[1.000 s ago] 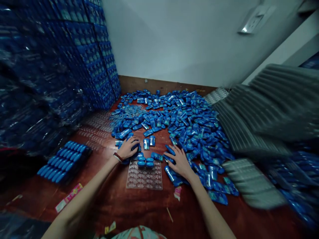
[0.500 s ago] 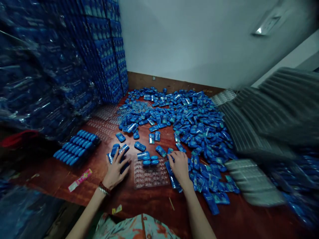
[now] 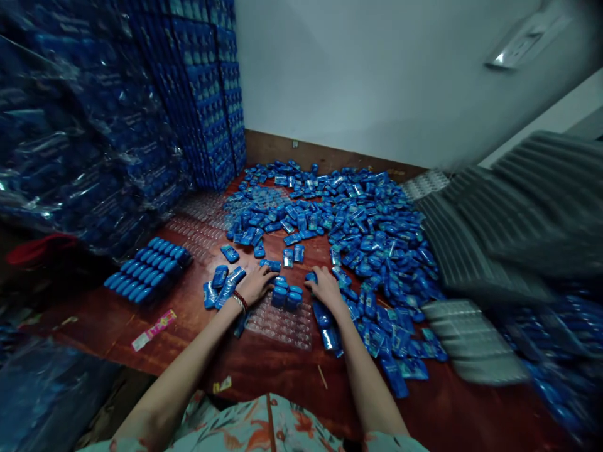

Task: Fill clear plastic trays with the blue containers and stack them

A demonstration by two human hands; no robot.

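A clear plastic blister tray [image 3: 281,324] lies on the table in front of me. A small cluster of blue packets [image 3: 287,297] stands on edge at its far end. My left hand [image 3: 254,285] reaches over the tray's far left corner, fingers closed at a blue packet [image 3: 280,280] beside that cluster. Another blue packet [image 3: 270,265] lies just past its fingertips. To the right of the tray, my right hand [image 3: 326,289] pinches a blue packet [image 3: 310,277] between thumb and fingers. Several loose packets [image 3: 221,286] lie left of my left wrist, and more lie under my right forearm.
A large heap of blue packets [image 3: 372,232] spreads across the back and right. At left stands a filled tray [image 3: 148,270], before tall wrapped stacks [image 3: 207,94]. Empty trays [image 3: 198,226] lie behind it; stacked trays [image 3: 475,342] rise at right. A pink strip [image 3: 154,329] lies front left.
My left hand has moved right, from the loose packets at left to the tray's far corner. My right hand has shifted slightly left and closed on a packet. The view has tilted slightly.
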